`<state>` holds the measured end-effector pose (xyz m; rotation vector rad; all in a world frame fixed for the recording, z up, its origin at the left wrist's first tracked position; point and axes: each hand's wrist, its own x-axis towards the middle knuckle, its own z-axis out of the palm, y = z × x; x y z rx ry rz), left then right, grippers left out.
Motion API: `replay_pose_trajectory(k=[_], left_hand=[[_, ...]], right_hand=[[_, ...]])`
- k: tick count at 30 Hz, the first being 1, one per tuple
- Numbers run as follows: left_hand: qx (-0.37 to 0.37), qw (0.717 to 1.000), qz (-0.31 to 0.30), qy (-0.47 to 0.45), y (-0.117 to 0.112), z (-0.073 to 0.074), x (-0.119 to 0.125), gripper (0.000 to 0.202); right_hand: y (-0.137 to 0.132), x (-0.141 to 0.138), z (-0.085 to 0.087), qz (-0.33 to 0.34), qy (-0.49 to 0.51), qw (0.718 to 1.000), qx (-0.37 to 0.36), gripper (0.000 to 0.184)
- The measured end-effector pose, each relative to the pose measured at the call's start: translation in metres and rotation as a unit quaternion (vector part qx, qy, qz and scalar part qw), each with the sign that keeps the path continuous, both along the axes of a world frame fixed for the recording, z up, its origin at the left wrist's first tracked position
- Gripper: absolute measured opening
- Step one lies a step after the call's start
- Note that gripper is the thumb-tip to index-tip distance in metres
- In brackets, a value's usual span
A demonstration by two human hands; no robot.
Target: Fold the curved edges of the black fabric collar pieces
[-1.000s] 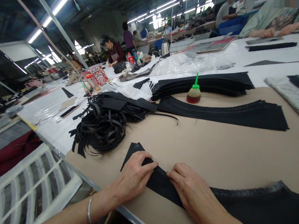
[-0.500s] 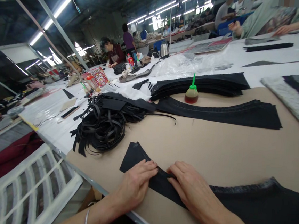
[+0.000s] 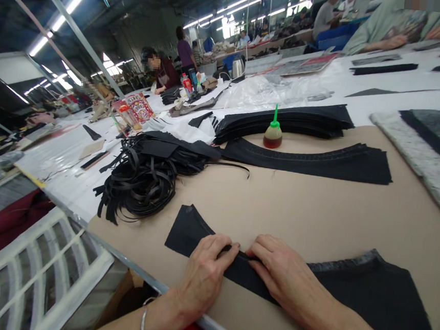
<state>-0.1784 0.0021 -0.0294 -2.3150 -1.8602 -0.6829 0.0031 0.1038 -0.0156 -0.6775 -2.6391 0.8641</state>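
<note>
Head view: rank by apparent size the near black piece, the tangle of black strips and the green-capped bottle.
1. near black piece, though closeness to the camera enlarges it.
2. tangle of black strips.
3. green-capped bottle, clearly smallest.

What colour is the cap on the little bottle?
Green; the cap tops the bottle, clearest in the head view.

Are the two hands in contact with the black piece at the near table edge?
Touching. The head view shows the left hand and right hand lying on the black piece, fingertips pressing its upper edge.
</note>
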Motion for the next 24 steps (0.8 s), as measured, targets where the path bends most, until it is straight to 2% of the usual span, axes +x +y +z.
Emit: replay_pose_trajectory(k=[5, 8, 11, 16, 20, 24], left_hand=[[-0.057, 0.996, -0.062, -0.004, -0.006, 0.005, -0.003, 0.041], [-0.058, 0.996, -0.060, -0.009, -0.011, 0.007, -0.008, 0.045], [-0.052, 0.995, -0.069, -0.046, -0.010, 0.011, -0.011, 0.039], [-0.035, 0.995, -0.012, -0.095, 0.004, 0.020, 0.005, 0.035], [-0.073, 0.994, -0.024, -0.081, 0.007, 0.013, 0.028, 0.034], [-0.058, 0.996, -0.051, -0.047, -0.005, 0.001, 0.033, 0.036]], right_hand=[[0.003, 0.014, -0.003, 0.020, 0.002, 1.000, -0.016, 0.014], [0.001, 0.018, -0.002, 0.025, 0.001, 1.000, -0.017, 0.016], [-0.002, 0.020, 0.001, 0.008, -0.006, 1.000, -0.022, 0.015], [-0.006, 0.020, 0.001, -0.017, -0.007, 1.000, -0.017, 0.015], [-0.005, 0.021, -0.002, -0.018, 0.005, 1.000, -0.004, 0.014], [-0.002, 0.024, -0.001, -0.008, -0.003, 1.000, 0.023, 0.014]])
